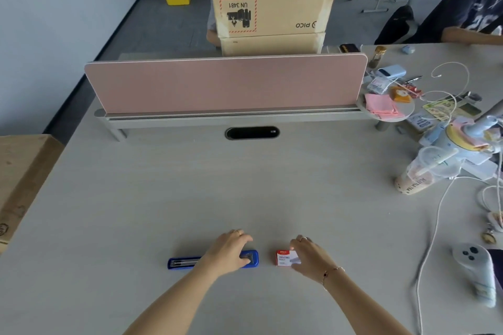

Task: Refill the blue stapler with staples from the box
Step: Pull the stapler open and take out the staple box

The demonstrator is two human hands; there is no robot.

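The blue stapler [187,263] lies opened flat on the bench [245,185], the left hand [230,251] clamped over its right end. Just beside it, the right hand [307,255] grips the staple box [283,257].

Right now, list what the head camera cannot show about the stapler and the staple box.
- Blue stapler: its middle is hidden under the left hand.
- Staple box: right end covered by the right hand; open or closed, cannot tell.
- Box print: too small to read.
- Staples in the stapler's channel: blurred.
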